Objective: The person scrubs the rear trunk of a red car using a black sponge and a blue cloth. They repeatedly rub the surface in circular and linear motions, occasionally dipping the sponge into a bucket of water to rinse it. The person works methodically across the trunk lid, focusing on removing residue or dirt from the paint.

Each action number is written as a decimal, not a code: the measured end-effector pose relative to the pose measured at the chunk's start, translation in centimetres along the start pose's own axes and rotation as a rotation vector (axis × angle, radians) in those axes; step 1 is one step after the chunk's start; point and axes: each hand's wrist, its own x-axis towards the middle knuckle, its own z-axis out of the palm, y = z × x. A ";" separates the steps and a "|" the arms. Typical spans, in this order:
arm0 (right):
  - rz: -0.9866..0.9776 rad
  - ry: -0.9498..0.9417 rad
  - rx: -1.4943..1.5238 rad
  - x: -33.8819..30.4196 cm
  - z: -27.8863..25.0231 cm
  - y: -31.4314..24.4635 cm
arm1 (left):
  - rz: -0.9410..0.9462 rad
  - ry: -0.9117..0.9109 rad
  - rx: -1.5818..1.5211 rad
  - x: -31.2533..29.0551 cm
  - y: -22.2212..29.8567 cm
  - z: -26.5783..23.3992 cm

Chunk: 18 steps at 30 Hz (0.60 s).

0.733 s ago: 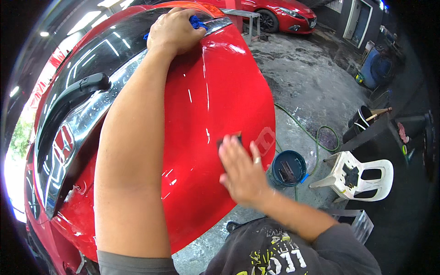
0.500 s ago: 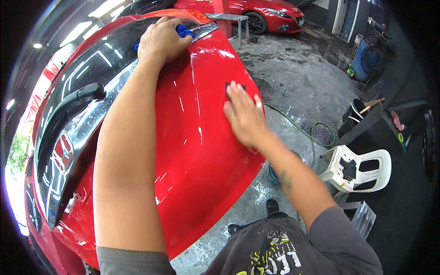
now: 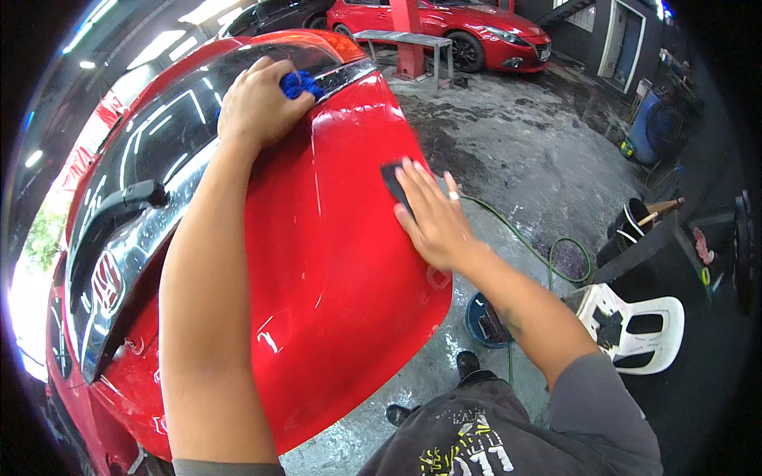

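Observation:
A glossy red car tailgate (image 3: 341, 238) fills the middle, with its dark rear window (image 3: 151, 143) and wiper (image 3: 143, 194) on the left. Up at the base of the window, my left hand (image 3: 258, 107) is curled round a bunched blue cloth (image 3: 302, 84), part of it hidden behind the fingers. My right hand (image 3: 432, 222) lies almost flat near the panel's right edge. Under its fingers is a thin black pad (image 3: 393, 182), pressed on the red paint; its exact kind is unclear. A ring is on this hand.
A dark round bucket (image 3: 486, 319) stands on the wet floor below my right forearm. To the right are a white plastic chair (image 3: 659, 337), a green hose (image 3: 520, 236) and a black bucket (image 3: 623, 238). Behind are a grey bench (image 3: 405, 38) and another red car (image 3: 508, 40).
The view has shifted slightly, lowering the background. More of the black pad shows beside my right fingers, and the floor bucket is more exposed. Both hands stay on the car.

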 end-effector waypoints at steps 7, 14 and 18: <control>-0.036 0.029 0.072 3.9 -1.0 4.3 | -0.021 -0.020 0.019 0.7 1.3 -0.2; -0.195 0.099 -0.052 5.4 0.1 5.3 | -0.050 -0.014 0.169 -0.8 2.3 0.3; -0.101 0.194 0.598 13.2 -2.0 10.6 | -0.037 -0.044 0.287 -0.2 7.3 2.4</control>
